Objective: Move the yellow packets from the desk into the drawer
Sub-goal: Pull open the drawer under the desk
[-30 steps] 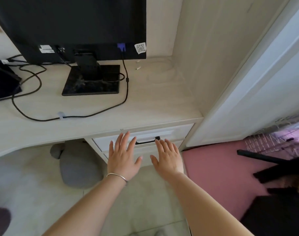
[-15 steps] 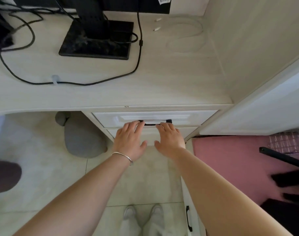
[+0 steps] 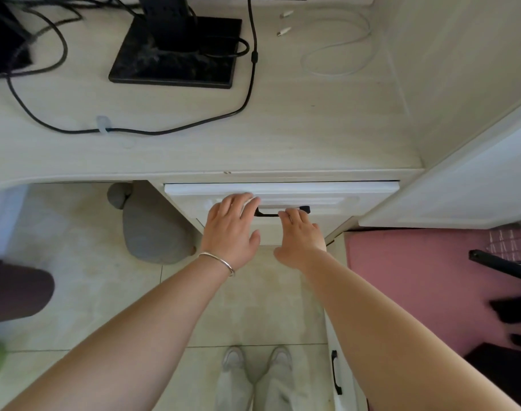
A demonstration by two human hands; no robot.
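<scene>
Head view. The drawer (image 3: 327, 200), white-fronted, sat directly beneath the front edge of the desk (image 3: 283, 137), at its right end. The left hand (image 3: 229, 223) lay released, fingers flat on the drawer front over the left end of the black handle (image 3: 268, 214). The right hand (image 3: 300, 235) grasped that handle, fingers curled onto its right part. A bracelet (image 3: 220, 262) circled the left wrist. On the desk stood a black monitor stand (image 3: 176, 54), with a black cable (image 3: 164, 132) and a looped white cable (image 3: 336, 63) nearby.
</scene>
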